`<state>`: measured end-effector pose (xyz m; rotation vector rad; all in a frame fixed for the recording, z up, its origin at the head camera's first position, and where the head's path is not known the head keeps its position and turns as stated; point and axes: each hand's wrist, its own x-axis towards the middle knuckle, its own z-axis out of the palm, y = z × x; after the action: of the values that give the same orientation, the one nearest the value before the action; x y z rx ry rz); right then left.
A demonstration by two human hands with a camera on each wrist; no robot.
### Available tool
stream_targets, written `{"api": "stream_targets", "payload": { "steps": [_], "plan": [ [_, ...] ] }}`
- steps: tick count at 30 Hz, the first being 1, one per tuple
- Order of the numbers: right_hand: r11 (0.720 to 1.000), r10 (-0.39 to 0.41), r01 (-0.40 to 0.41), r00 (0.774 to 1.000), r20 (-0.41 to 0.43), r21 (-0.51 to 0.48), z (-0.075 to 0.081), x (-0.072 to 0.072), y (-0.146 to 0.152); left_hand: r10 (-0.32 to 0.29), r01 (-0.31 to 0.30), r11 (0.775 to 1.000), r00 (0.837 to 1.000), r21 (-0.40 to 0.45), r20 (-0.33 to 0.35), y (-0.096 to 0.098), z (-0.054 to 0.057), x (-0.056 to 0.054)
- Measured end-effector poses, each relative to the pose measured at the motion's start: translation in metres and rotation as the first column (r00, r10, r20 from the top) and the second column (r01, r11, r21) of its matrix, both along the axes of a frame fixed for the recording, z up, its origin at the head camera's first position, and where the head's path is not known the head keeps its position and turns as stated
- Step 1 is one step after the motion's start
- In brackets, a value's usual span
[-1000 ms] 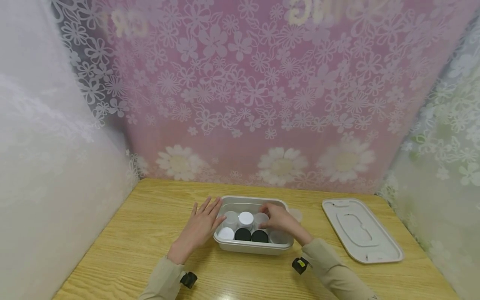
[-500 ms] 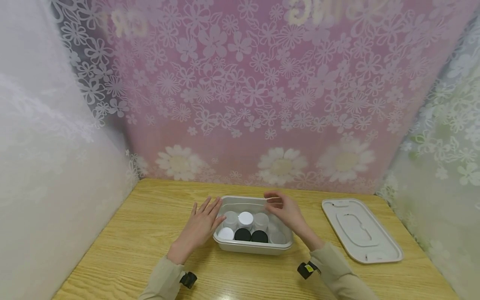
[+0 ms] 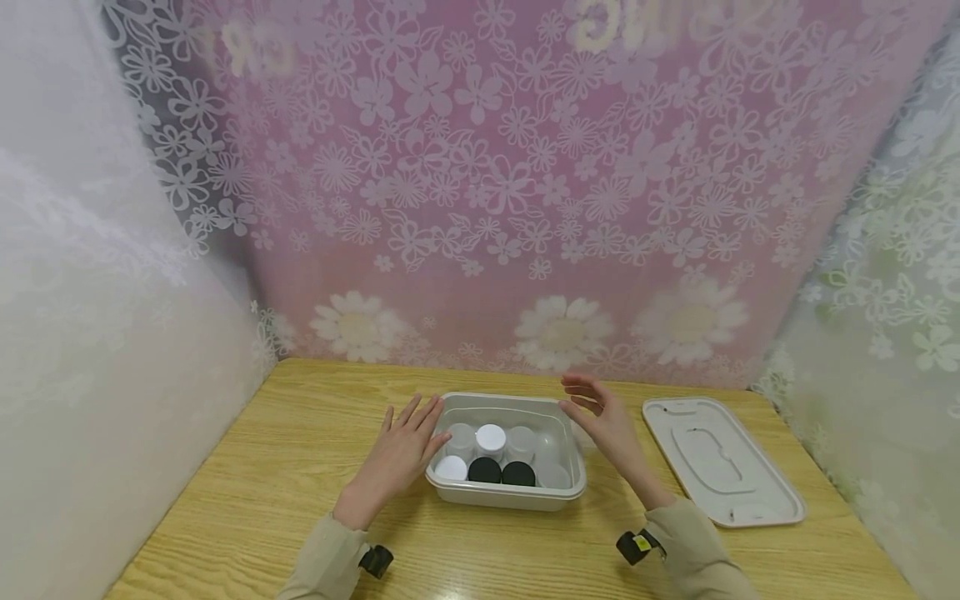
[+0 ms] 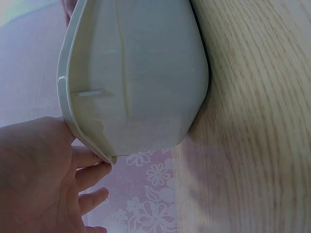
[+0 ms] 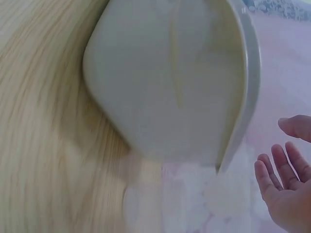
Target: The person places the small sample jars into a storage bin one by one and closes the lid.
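A pale grey plastic tub (image 3: 506, 497) stands on the table, holding several small round jars. Among them are a white-capped jar (image 3: 491, 438), a black-capped jar (image 3: 484, 471) and a translucent jar (image 3: 521, 442). My left hand (image 3: 401, 450) lies with spread fingers against the tub's left rim; in the left wrist view its fingers (image 4: 92, 177) reach past the rim's corner. Just off the right rim hovers my right hand (image 3: 611, 425), fingers loosely bent and nothing between them. The right wrist view shows that hand (image 5: 289, 189) apart from the tub wall (image 5: 160, 82).
A pale lid (image 3: 723, 462) lies flat at the right of the wooden table (image 3: 300, 500). A translucent round piece (image 3: 583, 433) sits just outside the tub's right side, partly behind the right hand. Flowered curtains (image 3: 480, 208) close off the back and sides.
My right hand has let go of a translucent jar in the tub, lifted out and moved right past the rim. The left hand stays at the left rim.
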<state>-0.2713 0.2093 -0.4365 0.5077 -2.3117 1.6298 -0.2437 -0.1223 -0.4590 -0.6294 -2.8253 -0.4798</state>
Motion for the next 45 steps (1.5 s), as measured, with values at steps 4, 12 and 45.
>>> {"api": "stream_targets", "payload": {
  "steps": [4,12,45],
  "plan": [
    [0.999,-0.042,0.043,0.999,-0.018,0.030,-0.005,-0.001,0.017,0.003,-0.003,1.000,1.000,-0.003,-0.001,0.000,0.000,0.000],
    [0.990,-0.087,0.080,0.995,0.058,0.112,-0.019,-0.004,0.043,0.007,-0.007,1.000,1.000,0.000,0.010,0.000,-0.001,0.000],
    [0.927,-0.187,0.084,0.948,0.259,0.365,-0.019,-0.003,0.056,0.008,-0.008,1.000,1.000,-0.001,0.009,0.001,0.000,0.001]
  ]
}}
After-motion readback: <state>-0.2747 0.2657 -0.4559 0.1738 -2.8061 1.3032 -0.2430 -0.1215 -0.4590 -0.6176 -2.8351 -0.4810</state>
